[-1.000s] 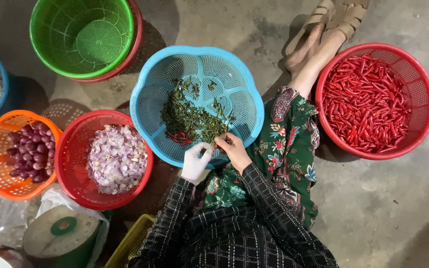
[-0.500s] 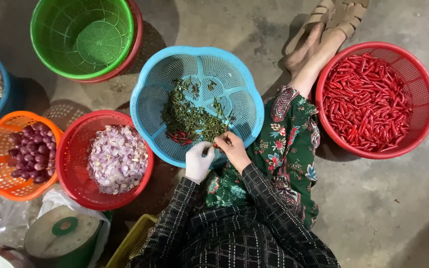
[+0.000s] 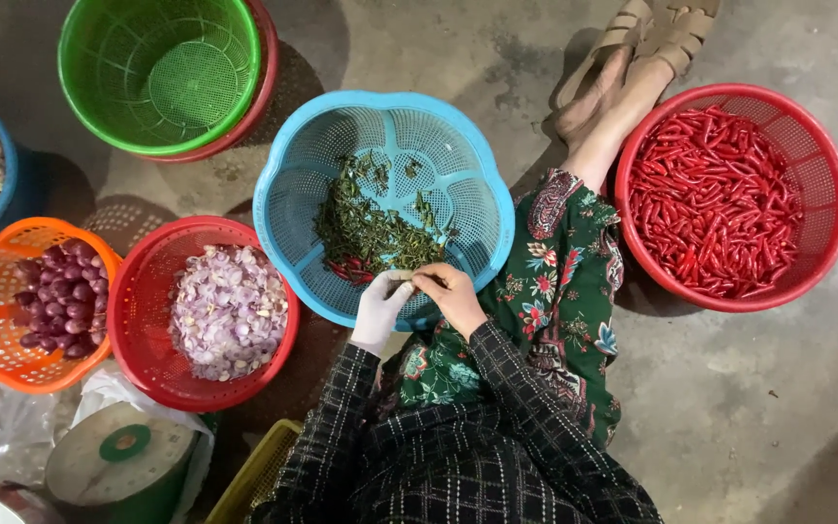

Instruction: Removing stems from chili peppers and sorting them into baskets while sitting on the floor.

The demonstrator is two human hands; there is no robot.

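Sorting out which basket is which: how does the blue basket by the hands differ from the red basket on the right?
The blue basket has a scalloped rim and holds a loose heap of green stems with much bare mesh showing; the red basket has a plain round rim and is nearly covered with red chillies. The left hand and right hand meet over the blue one; the red one is untouched. Both are plastic mesh baskets on the floor.

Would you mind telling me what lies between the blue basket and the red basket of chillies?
In the head view, the person's leg in green floral cloth lies between the blue basket and the red basket of chillies.
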